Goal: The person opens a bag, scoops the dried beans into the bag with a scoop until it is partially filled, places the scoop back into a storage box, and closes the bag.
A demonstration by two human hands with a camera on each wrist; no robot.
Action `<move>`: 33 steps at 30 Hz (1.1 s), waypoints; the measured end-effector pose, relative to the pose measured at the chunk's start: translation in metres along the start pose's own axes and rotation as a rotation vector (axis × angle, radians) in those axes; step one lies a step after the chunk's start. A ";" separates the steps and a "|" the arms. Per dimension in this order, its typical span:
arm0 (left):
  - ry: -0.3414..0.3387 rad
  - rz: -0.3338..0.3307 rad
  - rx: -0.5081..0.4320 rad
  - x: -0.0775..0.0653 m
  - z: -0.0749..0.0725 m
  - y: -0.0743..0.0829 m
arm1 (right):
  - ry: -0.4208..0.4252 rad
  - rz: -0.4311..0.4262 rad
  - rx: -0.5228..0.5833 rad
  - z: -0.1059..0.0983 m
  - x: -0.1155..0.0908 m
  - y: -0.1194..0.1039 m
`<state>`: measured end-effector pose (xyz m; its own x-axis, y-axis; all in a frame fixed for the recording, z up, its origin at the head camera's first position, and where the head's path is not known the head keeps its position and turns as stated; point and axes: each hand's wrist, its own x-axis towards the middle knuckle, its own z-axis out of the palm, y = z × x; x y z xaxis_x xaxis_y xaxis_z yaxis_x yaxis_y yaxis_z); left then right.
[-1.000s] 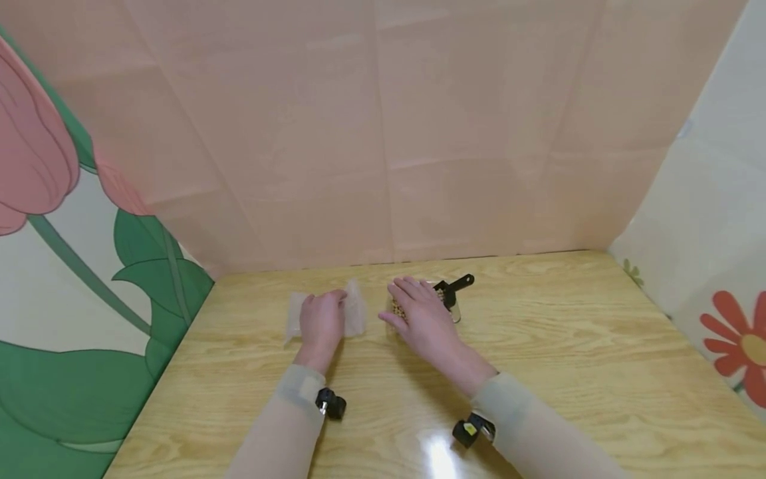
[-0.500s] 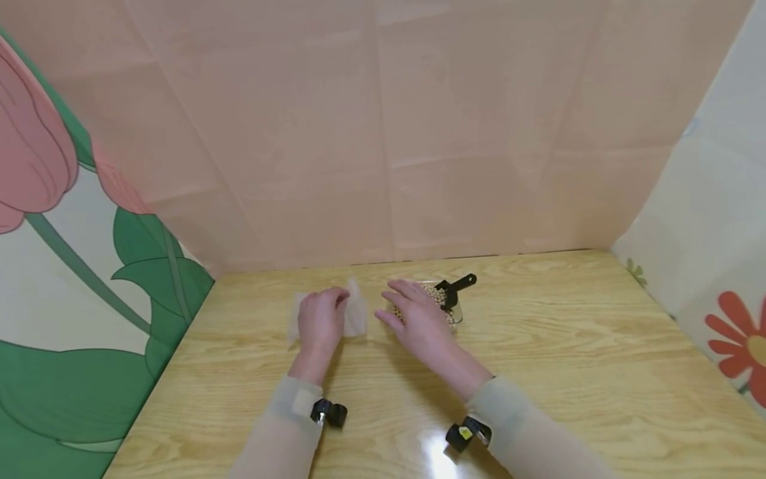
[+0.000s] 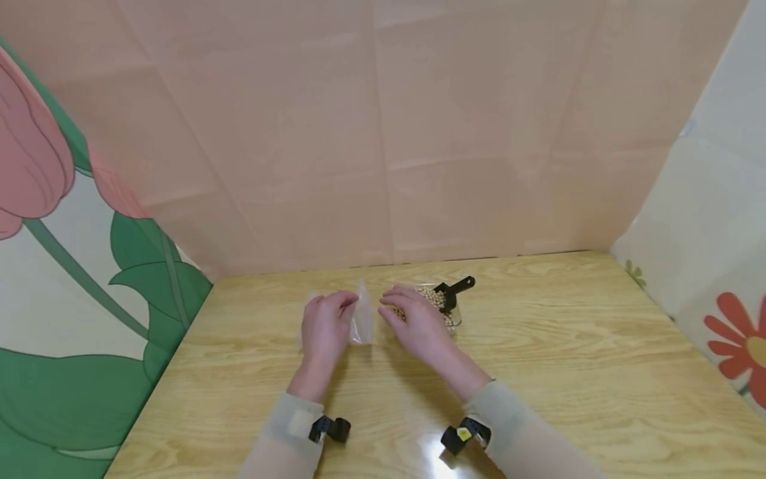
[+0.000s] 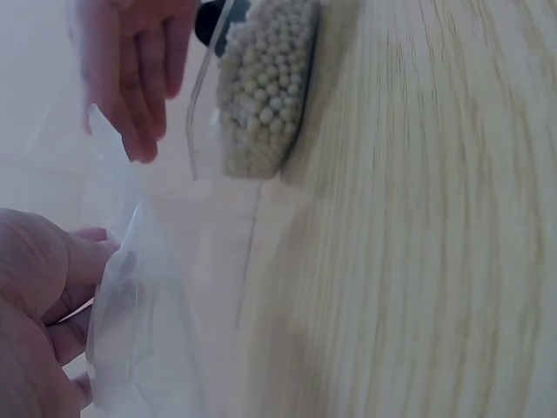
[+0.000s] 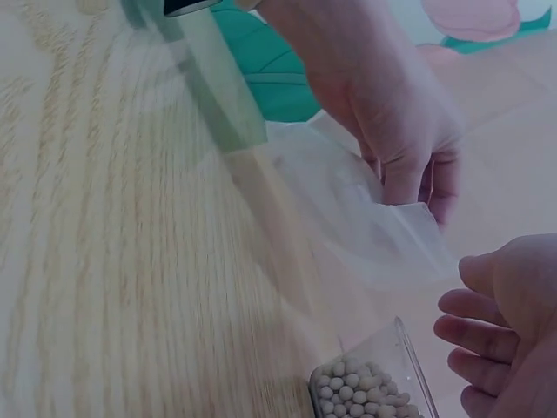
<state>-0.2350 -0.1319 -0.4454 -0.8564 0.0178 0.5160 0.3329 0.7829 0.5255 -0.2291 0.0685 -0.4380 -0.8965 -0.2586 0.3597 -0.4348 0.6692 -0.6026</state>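
My left hand (image 3: 325,327) pinches a clear plastic bag (image 3: 362,324) near its upper edge. In the left wrist view the bag (image 4: 144,322) hangs from thumb and fingers with its upper corner pointing toward the other hand. My right hand (image 3: 423,327) has relaxed, slightly bent fingers and holds nothing; its fingertips are a short way from the bag. Behind and partly under it in the head view stands a clear box (image 5: 413,357) filled with pale round beans (image 4: 270,87). A black scoop (image 3: 451,296) rests in the beans, handle pointing up and to the right.
The wood-grain table (image 3: 568,372) ends at a pink backdrop (image 3: 383,166). A flower-printed panel (image 3: 72,286) borders the left side, and a white one with a red flower (image 3: 739,332) the right.
My left hand has shifted slightly right, and the bag has come up and right with it, standing more upright. My right hand's fingers have bent a little more, uncovering more beans.
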 end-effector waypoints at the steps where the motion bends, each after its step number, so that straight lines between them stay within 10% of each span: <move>1: -0.001 0.003 -0.007 0.000 0.000 0.001 | 0.001 0.004 0.003 0.000 0.000 0.000; 33: -0.029 -0.029 -0.072 -0.002 -0.008 0.021 | -0.076 0.132 0.221 -0.005 0.001 -0.005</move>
<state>-0.2231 -0.1205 -0.4307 -0.8769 0.0147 0.4805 0.3345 0.7365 0.5879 -0.2271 0.0685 -0.4314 -0.9468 -0.2364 0.2182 -0.3143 0.5344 -0.7846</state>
